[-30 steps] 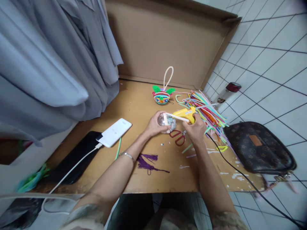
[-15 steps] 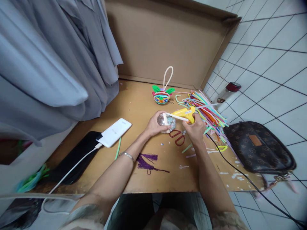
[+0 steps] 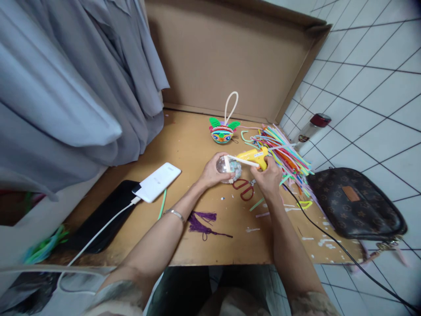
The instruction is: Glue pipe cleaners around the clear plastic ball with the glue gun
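Note:
My left hand (image 3: pixel 213 172) is closed around a clear plastic ball (image 3: pixel 236 170) with a white pipe cleaner (image 3: pixel 243 161) wrapped over part of it. The pipe cleaner's loose end runs right to my right hand (image 3: pixel 268 177). In that hand I grip a yellow hot glue gun (image 3: pixel 251 155), its nozzle pointing left at the ball. The white strand passes close by my right fingers; whether they pinch it too I cannot tell. Red-handled scissors (image 3: pixel 244 188) lie just below, between my hands.
A lion-head ornament (image 3: pixel 221 133) stands at the back. Bundled coloured pipe cleaners (image 3: pixel 283 151), a bottle (image 3: pixel 312 129) and a brown bag (image 3: pixel 357 204) are at the right. Purple tassels (image 3: pixel 202 224) lie in front; a white power bank (image 3: pixel 158 182) is left. A black cord (image 3: pixel 322 232) crosses the right side.

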A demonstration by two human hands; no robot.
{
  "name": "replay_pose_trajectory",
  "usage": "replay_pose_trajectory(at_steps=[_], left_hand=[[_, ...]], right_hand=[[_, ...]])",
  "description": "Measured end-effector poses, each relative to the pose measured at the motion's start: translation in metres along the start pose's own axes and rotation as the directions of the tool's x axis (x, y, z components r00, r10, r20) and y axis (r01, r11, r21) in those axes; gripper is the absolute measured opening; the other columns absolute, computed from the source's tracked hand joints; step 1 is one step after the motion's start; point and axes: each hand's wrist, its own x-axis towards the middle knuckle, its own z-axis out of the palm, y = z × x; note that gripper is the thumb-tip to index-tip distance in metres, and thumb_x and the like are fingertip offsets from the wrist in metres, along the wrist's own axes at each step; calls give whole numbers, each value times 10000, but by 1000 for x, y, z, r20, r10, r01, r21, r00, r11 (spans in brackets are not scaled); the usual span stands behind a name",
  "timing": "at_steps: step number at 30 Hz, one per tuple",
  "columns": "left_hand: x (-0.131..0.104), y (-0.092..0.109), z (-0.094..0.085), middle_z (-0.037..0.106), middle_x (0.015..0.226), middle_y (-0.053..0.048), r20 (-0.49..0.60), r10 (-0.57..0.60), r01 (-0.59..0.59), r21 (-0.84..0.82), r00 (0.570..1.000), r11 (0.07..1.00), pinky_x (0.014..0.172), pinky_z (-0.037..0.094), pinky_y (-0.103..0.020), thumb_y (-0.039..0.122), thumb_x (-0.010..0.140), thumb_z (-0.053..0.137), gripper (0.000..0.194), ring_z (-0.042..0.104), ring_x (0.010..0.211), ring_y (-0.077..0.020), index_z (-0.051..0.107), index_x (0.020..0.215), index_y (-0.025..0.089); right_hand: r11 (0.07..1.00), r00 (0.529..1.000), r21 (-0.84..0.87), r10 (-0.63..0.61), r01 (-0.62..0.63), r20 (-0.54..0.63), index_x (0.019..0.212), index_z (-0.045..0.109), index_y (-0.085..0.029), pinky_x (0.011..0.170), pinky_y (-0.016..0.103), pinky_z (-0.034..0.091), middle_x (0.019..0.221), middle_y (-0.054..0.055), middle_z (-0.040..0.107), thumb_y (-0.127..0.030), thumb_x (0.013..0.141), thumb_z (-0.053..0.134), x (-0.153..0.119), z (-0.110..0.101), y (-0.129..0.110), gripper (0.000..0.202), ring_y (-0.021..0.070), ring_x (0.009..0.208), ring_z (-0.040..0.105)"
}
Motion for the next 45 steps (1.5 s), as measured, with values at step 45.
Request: replay_pose_trajectory(at_steps=[45], left_hand=[[1,-4,0,675,1144,-78,2,0,0,-6,1000,1000,963,501,-375,329,556,840,751,644,1057,-259,560,1235,170]], right_hand=[[998,998,50,39,-41,51,858,603,-215,614,293,389,696,14,606,-463,670,547,3,-2,4,317,192,653,524]])
